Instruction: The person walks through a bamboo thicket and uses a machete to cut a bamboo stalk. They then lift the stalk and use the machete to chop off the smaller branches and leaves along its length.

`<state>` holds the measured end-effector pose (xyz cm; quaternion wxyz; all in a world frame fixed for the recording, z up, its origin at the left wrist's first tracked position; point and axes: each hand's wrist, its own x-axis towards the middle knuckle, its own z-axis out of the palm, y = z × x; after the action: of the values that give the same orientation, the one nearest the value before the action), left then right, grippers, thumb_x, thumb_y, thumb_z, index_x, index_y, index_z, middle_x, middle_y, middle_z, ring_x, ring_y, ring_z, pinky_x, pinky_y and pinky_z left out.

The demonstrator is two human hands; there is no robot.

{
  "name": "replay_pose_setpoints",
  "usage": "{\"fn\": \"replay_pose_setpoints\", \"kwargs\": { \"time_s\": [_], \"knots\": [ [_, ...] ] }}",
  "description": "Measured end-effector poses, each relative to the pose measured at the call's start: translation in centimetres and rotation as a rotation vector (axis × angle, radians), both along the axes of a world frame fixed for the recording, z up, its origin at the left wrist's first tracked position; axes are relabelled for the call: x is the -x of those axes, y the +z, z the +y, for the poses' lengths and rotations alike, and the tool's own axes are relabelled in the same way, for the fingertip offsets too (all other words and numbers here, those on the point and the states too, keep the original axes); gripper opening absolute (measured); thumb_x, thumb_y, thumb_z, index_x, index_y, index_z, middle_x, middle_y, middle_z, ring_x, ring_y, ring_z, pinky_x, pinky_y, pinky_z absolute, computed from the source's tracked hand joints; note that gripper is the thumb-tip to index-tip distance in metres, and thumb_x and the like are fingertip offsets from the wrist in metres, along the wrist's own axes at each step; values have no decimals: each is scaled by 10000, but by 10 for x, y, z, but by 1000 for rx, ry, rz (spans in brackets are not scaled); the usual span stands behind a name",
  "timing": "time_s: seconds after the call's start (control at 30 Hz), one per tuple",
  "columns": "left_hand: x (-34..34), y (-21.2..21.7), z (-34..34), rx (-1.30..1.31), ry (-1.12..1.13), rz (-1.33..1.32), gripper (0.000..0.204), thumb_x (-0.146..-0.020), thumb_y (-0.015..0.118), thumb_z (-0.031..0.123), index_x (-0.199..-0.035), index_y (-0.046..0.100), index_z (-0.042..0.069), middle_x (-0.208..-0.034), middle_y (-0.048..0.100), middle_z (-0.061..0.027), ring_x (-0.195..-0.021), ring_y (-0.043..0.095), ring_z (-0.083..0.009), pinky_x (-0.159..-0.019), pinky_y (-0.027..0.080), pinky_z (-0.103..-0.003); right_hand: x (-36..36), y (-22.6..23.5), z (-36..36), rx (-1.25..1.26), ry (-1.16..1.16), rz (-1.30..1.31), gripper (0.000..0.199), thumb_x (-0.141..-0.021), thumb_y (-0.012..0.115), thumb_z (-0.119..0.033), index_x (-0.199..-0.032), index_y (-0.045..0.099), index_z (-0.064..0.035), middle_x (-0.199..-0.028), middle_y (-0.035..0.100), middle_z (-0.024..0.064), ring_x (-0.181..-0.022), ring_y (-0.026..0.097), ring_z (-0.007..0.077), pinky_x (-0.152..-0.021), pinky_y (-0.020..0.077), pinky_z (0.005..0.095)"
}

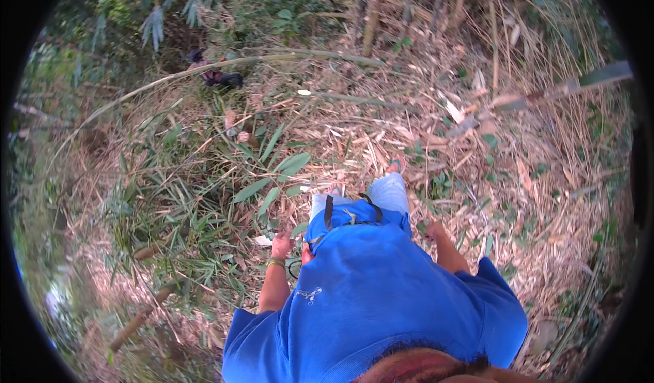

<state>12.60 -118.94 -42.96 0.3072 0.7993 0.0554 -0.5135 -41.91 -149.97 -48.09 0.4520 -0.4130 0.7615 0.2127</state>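
Observation:
My left hand [281, 244] hangs beside my left hip, with a band [276, 263] round its wrist. Its fingers look curled, but whatever may be in them is too small to make out. A pale flat piece [263, 240] shows right beside this hand; I cannot tell whether they touch. Against my hip, near the left hand, are a brownish object [307, 253] and a dark loop [293, 269]. To the other side, my right hand [434, 231] is loosely closed low by my side, with nothing visible in it. A blue cloth with dark straps [354, 212] covers my waist.
Dry bamboo leaves and chips [368, 144] litter the ground. Leafy green branches [272, 178] lie ahead on the left. A long bent bamboo stem [259, 58] arches across the far side. Bamboo stalks [371, 32] stand beyond it. Another person [216, 75] is low among foliage at far left.

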Motion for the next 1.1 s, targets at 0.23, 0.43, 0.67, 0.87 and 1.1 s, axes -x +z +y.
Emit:
{"fn": "replay_pose_setpoints", "kwargs": {
  "time_s": [0.23,0.43,0.67,0.87,1.1],
  "knots": [
    [11,3,-23,-9,-49,133,332,-931,583,317,-1040,626,7,-713,641,-78,-536,597,-167,-453,460,-288,30,29,-92,210,275,132,543,-797,607,-461,-1074,697,-2,-1168,642,257,-1097,625,395,-930,501,448],
    [19,-8,-86,-134,-171,104,291,-931,568,300,-1017,598,24,-718,583,-71,-564,589,-160,-446,447,-268,1,59,-260,652,-146,60,829,-787,663,-588,-1329,527,24,-1252,601,274,-1180,579,397,-1024,427,450],
    [0,-5,-226,-35,-425,-30,285,-952,601,282,-1036,627,12,-751,635,-58,-603,602,-118,-527,468,-252,43,-58,-443,983,-378,-53,1072,-683,801,-590,-1403,391,90,-1372,498,283,-1294,483,368,-1096,362,420],
    [3,-15,-314,-79,-512,-119,285,-964,573,285,-1096,634,41,-771,636,-38,-635,595,-108,-565,475,-252,48,-115,-524,1181,-639,-71,1152,-631,862,-544,-1410,350,132,-1438,407,302,-1340,418,378,-1137,314,409],
    [39,0,-336,-218,-489,-133,321,-962,585,317,-1089,630,26,-765,636,-42,-627,603,-114,-556,490,-254,41,-114,-546,1048,-555,111,1007,-634,830,-579,-1335,498,65,-1387,443,288,-1299,409,402,-1117,321,456]
  ]
}}
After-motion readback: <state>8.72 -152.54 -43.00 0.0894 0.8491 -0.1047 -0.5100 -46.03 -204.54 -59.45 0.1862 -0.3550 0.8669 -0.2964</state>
